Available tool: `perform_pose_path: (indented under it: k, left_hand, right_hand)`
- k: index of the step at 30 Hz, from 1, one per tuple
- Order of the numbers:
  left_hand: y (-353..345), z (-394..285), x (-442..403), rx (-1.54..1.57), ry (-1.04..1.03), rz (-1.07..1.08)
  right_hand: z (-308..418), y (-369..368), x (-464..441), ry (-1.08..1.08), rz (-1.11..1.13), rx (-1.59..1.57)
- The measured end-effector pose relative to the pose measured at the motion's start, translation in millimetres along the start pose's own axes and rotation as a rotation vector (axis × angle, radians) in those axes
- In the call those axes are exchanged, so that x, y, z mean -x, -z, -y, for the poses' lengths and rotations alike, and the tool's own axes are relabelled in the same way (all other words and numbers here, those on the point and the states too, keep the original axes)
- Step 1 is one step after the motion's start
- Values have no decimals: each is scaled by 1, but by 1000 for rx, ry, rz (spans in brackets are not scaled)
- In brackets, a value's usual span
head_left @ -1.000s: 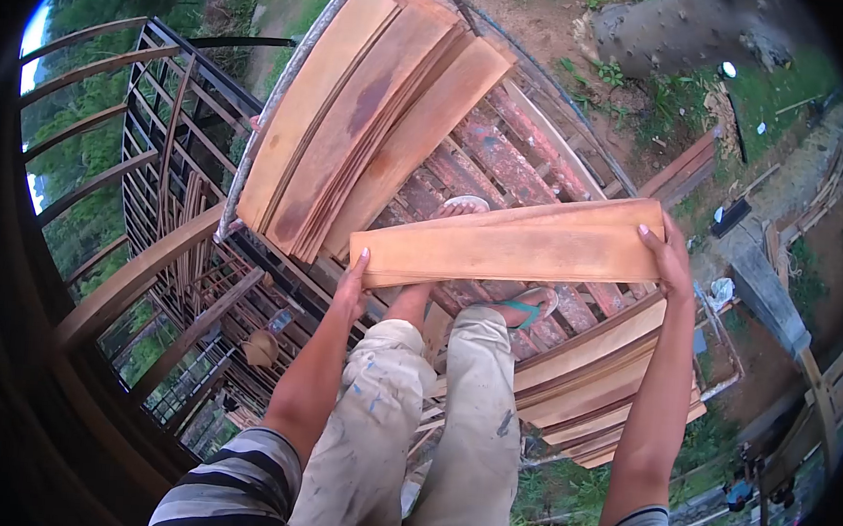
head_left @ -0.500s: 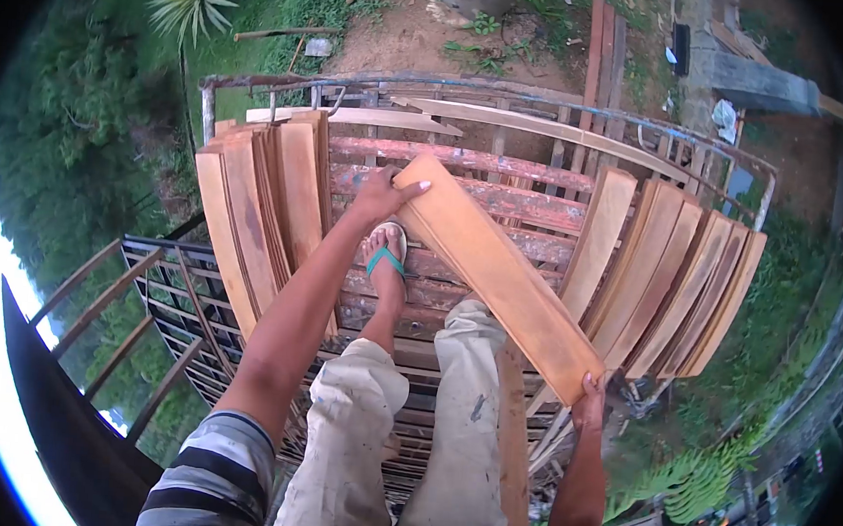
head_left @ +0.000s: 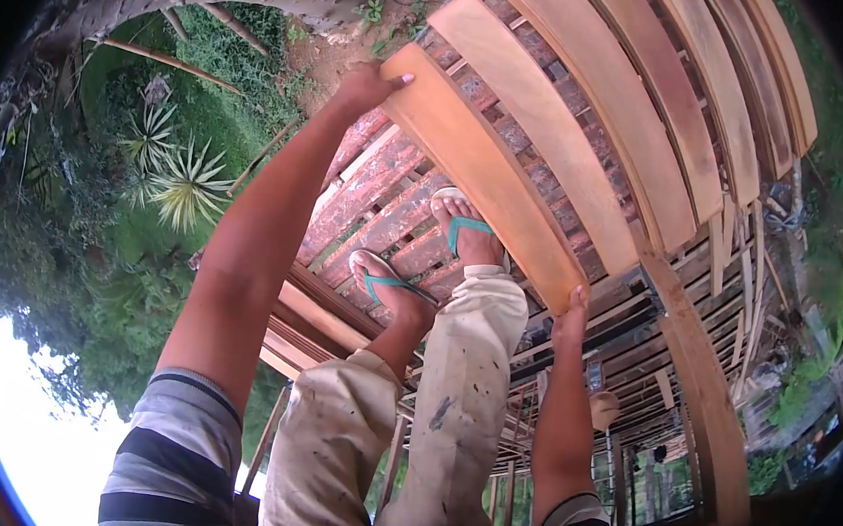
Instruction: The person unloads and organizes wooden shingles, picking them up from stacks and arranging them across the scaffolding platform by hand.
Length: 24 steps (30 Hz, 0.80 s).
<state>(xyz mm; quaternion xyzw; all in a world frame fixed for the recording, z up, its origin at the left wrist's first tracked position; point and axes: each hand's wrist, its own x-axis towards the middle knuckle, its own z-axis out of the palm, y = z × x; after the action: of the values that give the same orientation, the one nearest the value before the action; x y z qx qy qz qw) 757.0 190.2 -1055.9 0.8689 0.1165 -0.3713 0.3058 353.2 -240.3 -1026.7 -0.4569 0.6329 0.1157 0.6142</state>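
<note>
Orange-brown board, gripped at both ends!
Left hand closes around the far end, thumb on the face; right hand clasps the near end. Long, flat and smooth-faced, darker along one edge, the board slants over the worn red slats, just beside a paler plank.
</note>
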Motion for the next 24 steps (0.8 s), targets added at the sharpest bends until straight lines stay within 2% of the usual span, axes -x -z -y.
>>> perform_pose_path:
  k: [2,5,6,8,9,10,13,14,17,21,24]
  left_hand:
    - [2,-9,4,115,61,50]
    - [-10,-14,10,-107,10,-178]
    - [-15,-12,14,-377,-121,-329]
    - [-9,-47,46,-626,-419,-241]
    - [-10,-61,58,-744,-563,-198]
    - [-14,-66,60,-875,-637,2]
    - [-24,-89,60,-1283,-879,264]
    - [-33,-84,48,-1362,-991,67]
    - [-45,-89,28,-1461,-880,352]
    - [-31,-90,37,-1516,-974,379]
    - [-38,-66,31,-1348,-1106,192]
  right_hand:
    - [-6,-7,-13,89,-44,37]
    - [0,-6,-19,167,-132,178]
    - [1,-5,-13,306,-162,384]
    - [5,-5,-1,587,-217,813]
    - [17,-9,14,625,-208,955]
    - [39,-20,37,664,-195,1099]
    - [64,-51,61,783,-54,1443]
    - [65,-60,58,821,17,1540]
    - [66,-90,34,964,108,1577]
    - [62,-109,25,937,118,1631]
    - [66,-108,24,934,126,1646]
